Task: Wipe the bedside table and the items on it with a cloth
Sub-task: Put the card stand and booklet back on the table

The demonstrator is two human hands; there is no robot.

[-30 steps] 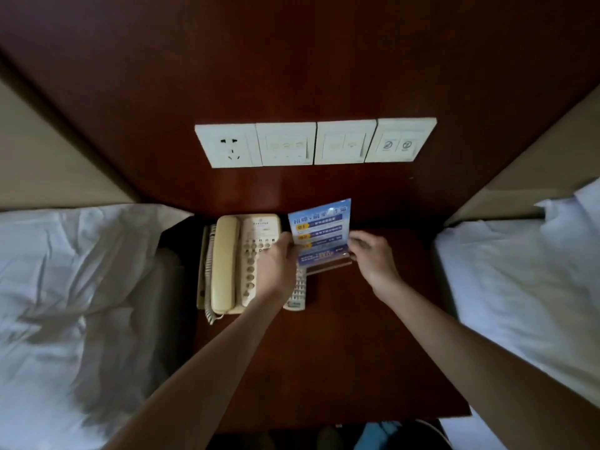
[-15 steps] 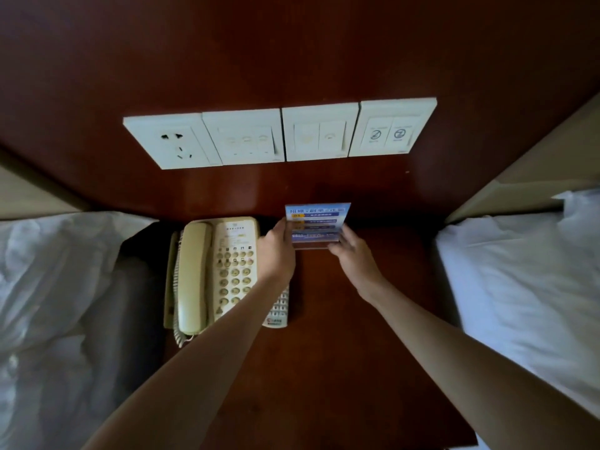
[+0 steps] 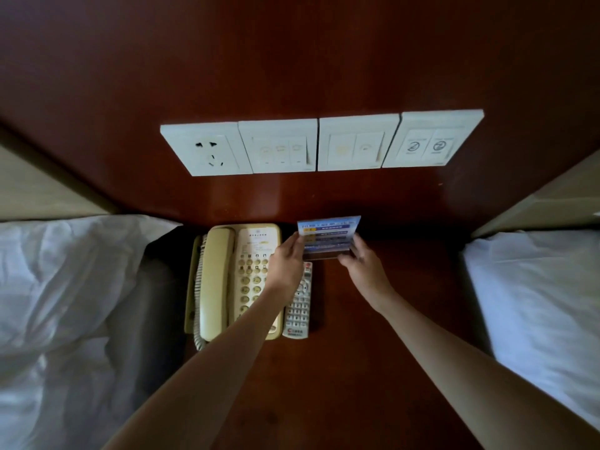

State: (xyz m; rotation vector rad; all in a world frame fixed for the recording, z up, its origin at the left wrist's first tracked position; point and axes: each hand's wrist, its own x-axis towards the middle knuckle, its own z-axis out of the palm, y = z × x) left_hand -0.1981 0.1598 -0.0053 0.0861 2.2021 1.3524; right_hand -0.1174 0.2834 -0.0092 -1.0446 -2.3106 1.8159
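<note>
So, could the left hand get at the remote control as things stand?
Probably yes: the remote control lies bare right beside the left hand, next to the phone. But that hand pinches the blue card, so it must let go first.

left forearm [image 3: 233,339] hides part of the phone [image 3: 217,280] keypad; card [image 3: 328,235] print too small to read.

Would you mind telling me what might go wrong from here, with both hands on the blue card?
The left hand and right hand pinch the blue card only at its side edges, so it may slip or tip onto the bedside table. The left forearm lies above the remote and telephone; pulling back carelessly could nudge the remote or dislodge the handset. No cloth is in view, so the card may go unwiped.
</note>
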